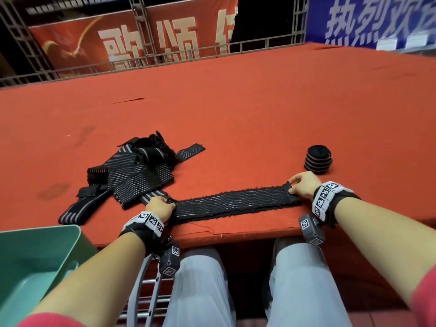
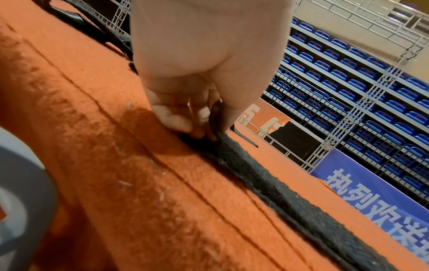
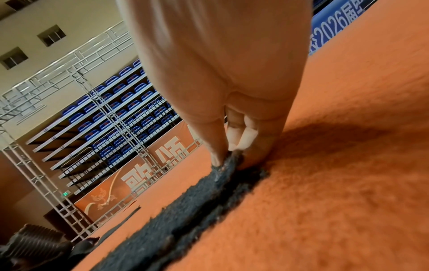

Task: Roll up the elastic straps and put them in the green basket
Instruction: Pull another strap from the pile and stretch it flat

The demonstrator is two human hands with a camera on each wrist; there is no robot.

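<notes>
A black elastic strap [image 1: 233, 201] with thin grey stripes lies stretched flat along the near edge of the red carpeted platform [image 1: 236, 102]. My left hand [image 1: 162, 206] pinches its left end [image 2: 214, 124]. My right hand [image 1: 299, 185] pinches its right end [image 3: 228, 161], which lifts slightly. A pile of unrolled black straps [image 1: 132, 171] lies to the left behind my left hand. One rolled strap [image 1: 318, 159] stands upright behind my right hand. The green basket [image 1: 35, 260] sits at the lower left, below the platform edge.
The platform stretches far back to metal railings [image 1: 141, 60] and red and blue banners. My knees in grey trousers [image 1: 200, 279] are under the near edge. A grey metal frame [image 1: 146, 279] stands beside the basket. Blue stadium seats [image 2: 348, 82] rise beyond.
</notes>
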